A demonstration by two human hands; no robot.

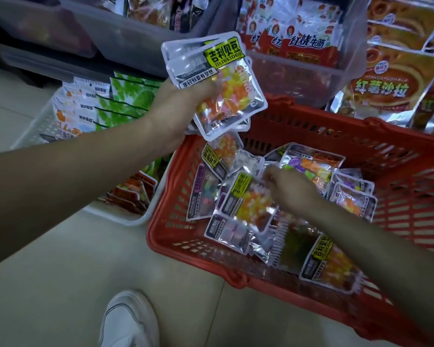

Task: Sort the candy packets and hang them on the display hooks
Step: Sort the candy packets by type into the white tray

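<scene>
Shop floor point(60, 284), red basket point(398, 156) of candy packets point(308, 169); left hand point(181, 108) grips a packet stack point(216, 83) over its far-left corner; right hand point(288, 189) pinches a yellow-labelled packet point(248, 201).

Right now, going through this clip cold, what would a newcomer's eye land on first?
The left hand, raised centre-left, grips a stack of yellow-label candy packets above the red basket. Inside that basket, on the floor at right, the right hand reaches to a loose yellow-label packet among many mixed ones; its grip is blurred. A white shoe shows at the bottom.
</scene>
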